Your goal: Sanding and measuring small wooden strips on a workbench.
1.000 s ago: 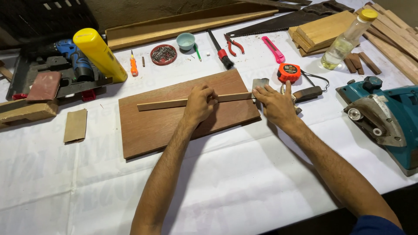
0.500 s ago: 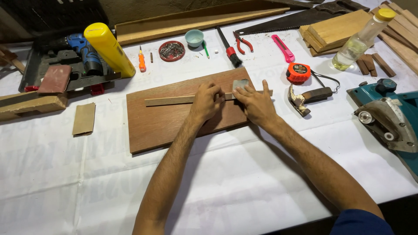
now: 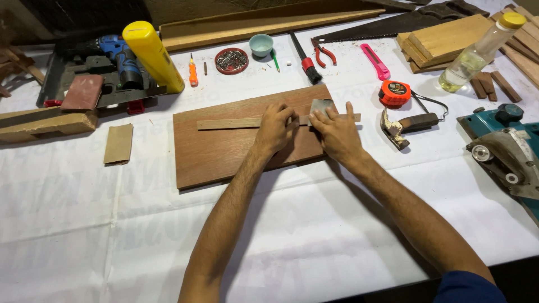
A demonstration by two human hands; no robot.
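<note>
A reddish-brown board [image 3: 224, 151] lies flat on the white table cover. Across its upper part rests a thin pale wooden strip [image 3: 230, 122]. My left hand [image 3: 275, 128] presses down on the strip near its middle. My right hand [image 3: 336, 132] sits just to the right, fingers pinching a small grey piece of sandpaper [image 3: 322, 105] against the strip. The strip's right end pokes out past my right hand.
A hammer [image 3: 407, 124] and orange tape measure [image 3: 395, 92] lie right of the board, an electric planer [image 3: 508, 151] at the far right. Behind are a yellow bottle [image 3: 152, 55], drill case [image 3: 95, 78], screw dish [image 3: 231, 60], pliers [image 3: 323, 53], handsaw [image 3: 404, 22], and stacked planks [image 3: 443, 40].
My right hand has slid left along the strip with the sandpaper, from the strip's right end toward my left hand. The left hand keeps holding the strip down.
</note>
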